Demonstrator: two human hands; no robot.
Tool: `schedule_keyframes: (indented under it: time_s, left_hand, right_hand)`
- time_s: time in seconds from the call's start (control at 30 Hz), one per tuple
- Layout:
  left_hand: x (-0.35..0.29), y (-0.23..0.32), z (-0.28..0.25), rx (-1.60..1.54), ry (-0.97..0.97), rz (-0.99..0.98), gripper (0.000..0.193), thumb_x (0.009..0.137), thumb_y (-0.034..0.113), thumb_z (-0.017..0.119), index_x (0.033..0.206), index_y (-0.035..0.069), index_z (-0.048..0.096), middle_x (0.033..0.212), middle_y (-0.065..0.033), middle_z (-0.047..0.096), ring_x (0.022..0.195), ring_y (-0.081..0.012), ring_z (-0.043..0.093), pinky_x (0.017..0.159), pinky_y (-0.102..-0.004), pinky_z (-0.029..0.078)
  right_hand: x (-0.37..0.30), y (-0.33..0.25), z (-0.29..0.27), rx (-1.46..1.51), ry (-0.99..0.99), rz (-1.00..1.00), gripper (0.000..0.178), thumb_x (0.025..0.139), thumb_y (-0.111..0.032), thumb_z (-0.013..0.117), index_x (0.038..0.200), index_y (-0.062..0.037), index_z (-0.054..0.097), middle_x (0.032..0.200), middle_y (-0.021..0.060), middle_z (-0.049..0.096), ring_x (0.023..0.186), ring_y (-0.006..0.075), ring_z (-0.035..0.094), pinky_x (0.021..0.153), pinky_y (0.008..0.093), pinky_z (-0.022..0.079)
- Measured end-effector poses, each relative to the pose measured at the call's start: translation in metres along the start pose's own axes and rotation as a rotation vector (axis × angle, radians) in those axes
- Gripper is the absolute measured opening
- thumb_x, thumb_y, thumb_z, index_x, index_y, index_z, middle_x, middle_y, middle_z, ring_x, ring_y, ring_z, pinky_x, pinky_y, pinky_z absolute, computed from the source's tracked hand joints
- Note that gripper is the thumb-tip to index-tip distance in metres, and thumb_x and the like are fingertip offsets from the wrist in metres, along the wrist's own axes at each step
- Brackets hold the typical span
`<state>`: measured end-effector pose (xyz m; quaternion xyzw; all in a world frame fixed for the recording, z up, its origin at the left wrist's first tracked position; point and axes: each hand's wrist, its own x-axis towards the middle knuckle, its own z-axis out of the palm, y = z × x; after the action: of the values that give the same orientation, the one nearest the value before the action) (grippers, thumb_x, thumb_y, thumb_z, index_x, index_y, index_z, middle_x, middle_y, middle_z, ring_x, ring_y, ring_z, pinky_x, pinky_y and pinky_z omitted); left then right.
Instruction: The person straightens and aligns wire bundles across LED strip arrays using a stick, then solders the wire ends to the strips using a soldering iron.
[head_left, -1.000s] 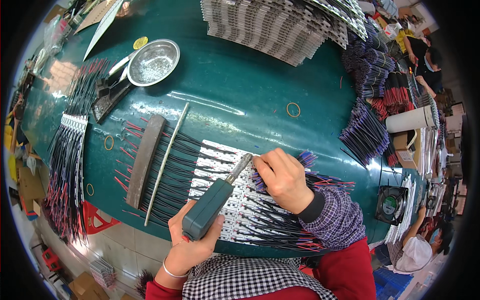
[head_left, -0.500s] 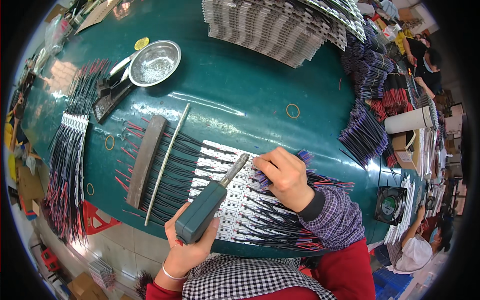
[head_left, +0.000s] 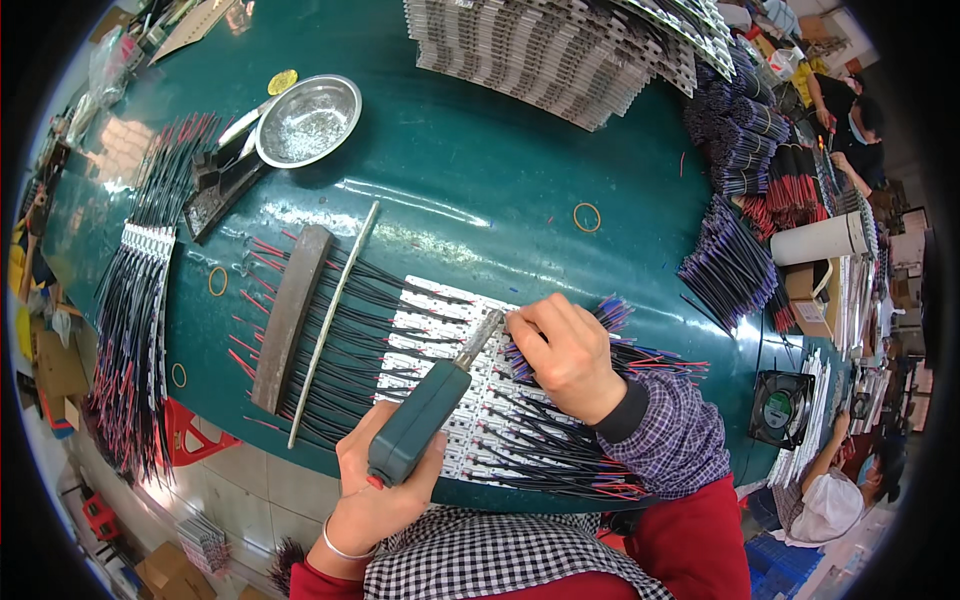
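- While it fills most of the frame, the green table (head_left: 460,150) serves, as I stand watching, as common support.
- White board panel (head_left: 478,405): lower centre, flat between both hands, with black wires (head_left: 360,340) running leftward from it.
- Right hand (head_left: 572,360): right of centre, thumb and forefinger pinched together beside the iron's tip; I cannot tell what lies between them. This closeness presumably gives fine control.
- Left hand (head_left: 375,505): lower centre, fingers wrapped round a green-handled soldering iron (head_left: 420,420), slanted so that its tip reaches the panel's upper part; contact is unclear to me.
- Grey-brown bar (head_left: 292,320): left of centre, across the wires, probably as a weight keeping them straight.
- Metal bowl (head_left: 310,125): upper left, apart from the panel, perhaps to leave working room.
- Thin stick (head_left: 334,325): beside the bar, likewise across the wires.
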<state>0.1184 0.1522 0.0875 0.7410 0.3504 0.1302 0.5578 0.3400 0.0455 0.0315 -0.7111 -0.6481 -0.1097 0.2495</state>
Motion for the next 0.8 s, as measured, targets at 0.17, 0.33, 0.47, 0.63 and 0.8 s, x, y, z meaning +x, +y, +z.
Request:
schedule_keyframes:
  time_s: [0.17, 0.33, 0.47, 0.63, 0.8]
  left_hand:
    - [-0.002, -0.004, -0.001, 0.078, 0.025, 0.11, 0.012, 0.08, 0.0, 0.076, 0.087, -0.003, 0.066, 0.076, -0.0073, 0.061, 0.064, -0.0136, 0.058, 0.059, -0.0276, 0.046]
    - [-0.023, -0.004, -0.011, -0.144, 0.103, -0.072, 0.022, 0.081, 0.0, 0.077, 0.1, -0.004, 0.069, 0.088, -0.0093, 0.069, 0.067, -0.0119, 0.062, 0.062, -0.0251, 0.049]
    - [-0.03, 0.003, -0.013, -0.526, 0.239, -0.187, 0.036, 0.082, -0.001, 0.077, 0.116, -0.005, 0.065, 0.102, -0.0125, 0.072, 0.065, -0.0127, 0.062, 0.058, -0.0248, 0.049]
    - [-0.021, -0.001, -0.022, -0.892, 0.19, -0.192, 0.058, 0.084, -0.006, 0.068, 0.137, -0.004, 0.046, 0.112, -0.0213, 0.062, 0.058, -0.0169, 0.057, 0.044, -0.0281, 0.045]
    - [-0.022, -0.003, -0.029, -0.92, 0.207, -0.17, 0.054, 0.083, -0.008, 0.066, 0.134, -0.005, 0.048, 0.111, -0.0199, 0.063, 0.059, -0.0166, 0.057, 0.044, -0.0276, 0.045]
  right_hand:
    - [0.001, -0.001, 0.001, -0.048, -0.001, -0.028, 0.019, 0.072, -0.005, 0.063, 0.09, 0.0021, 0.064, 0.078, 0.0059, 0.048, 0.071, 0.0194, 0.053, 0.055, 0.0314, 0.039]
    - [0.001, -0.002, 0.001, -0.054, -0.012, -0.034, 0.02, 0.072, -0.005, 0.063, 0.091, 0.0018, 0.064, 0.078, 0.006, 0.048, 0.071, 0.0194, 0.053, 0.055, 0.0316, 0.039]
    - [-0.001, -0.003, -0.003, -0.067, -0.017, -0.036, 0.02, 0.073, -0.004, 0.063, 0.092, 0.0016, 0.064, 0.078, 0.0061, 0.047, 0.071, 0.0194, 0.053, 0.056, 0.0315, 0.039]
    - [0.002, -0.003, -0.02, -0.017, -0.079, 0.014, 0.027, 0.076, -0.005, 0.063, 0.101, 0.0015, 0.066, 0.088, 0.008, 0.057, 0.08, 0.0213, 0.059, 0.063, 0.0319, 0.045]
    - [0.013, -0.012, -0.077, -0.003, 0.028, 0.143, 0.048, 0.075, -0.001, 0.066, 0.123, -0.0001, 0.068, 0.091, 0.0078, 0.061, 0.071, 0.0237, 0.061, 0.064, 0.0344, 0.048]
